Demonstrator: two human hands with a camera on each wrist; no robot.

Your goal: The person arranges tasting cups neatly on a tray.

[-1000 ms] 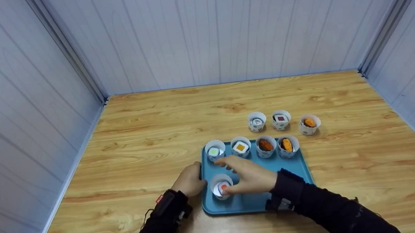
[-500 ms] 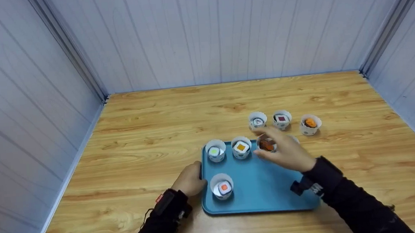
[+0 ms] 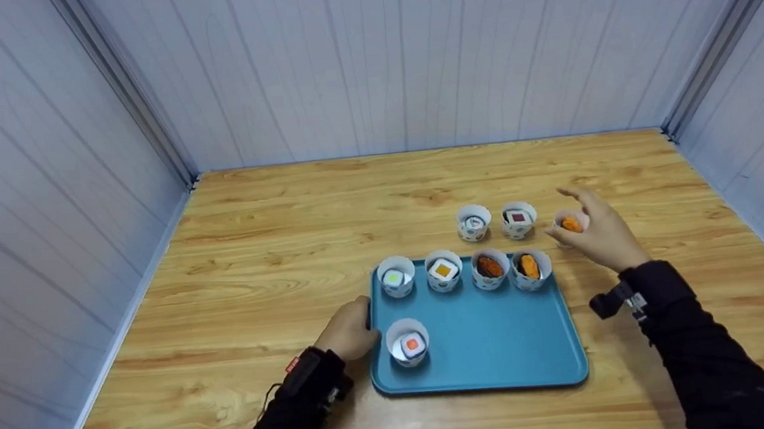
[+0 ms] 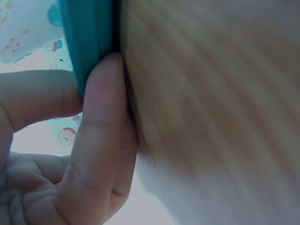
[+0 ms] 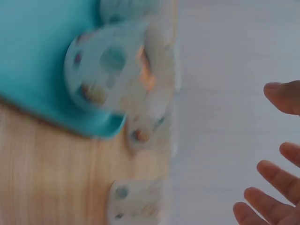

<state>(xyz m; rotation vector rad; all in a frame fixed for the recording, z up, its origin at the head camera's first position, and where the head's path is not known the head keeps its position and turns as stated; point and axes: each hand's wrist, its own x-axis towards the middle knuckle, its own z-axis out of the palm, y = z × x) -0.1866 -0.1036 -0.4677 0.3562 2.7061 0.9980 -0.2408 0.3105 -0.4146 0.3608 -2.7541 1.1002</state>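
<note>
My left hand (image 3: 349, 331) grips the left rim of the blue tray (image 3: 483, 344); in the left wrist view its thumb and fingers (image 4: 101, 122) pinch the tray edge. At the right, my right hand (image 3: 601, 233) is spread beside a paper cup (image 3: 560, 222) with an orange-topped sushi piece (image 3: 571, 224). Thumb and fingers stand apart about this cup; whether they touch it I cannot tell. In the right wrist view the right hand (image 5: 276, 187) has its fingers extended and apart.
Several paper cups with sushi pieces line the tray's back edge, among them a green-centred one (image 3: 396, 277) and an orange one (image 3: 531, 270). Another cup (image 3: 408, 343) stands at the tray's front left. Two cups (image 3: 474, 224) stand behind the tray. White panels (image 3: 369, 63) enclose the table.
My right hand has moved from over the tray's front-left cup, across the tray, to the cup at the far right. The left hand stays on the tray rim.
</note>
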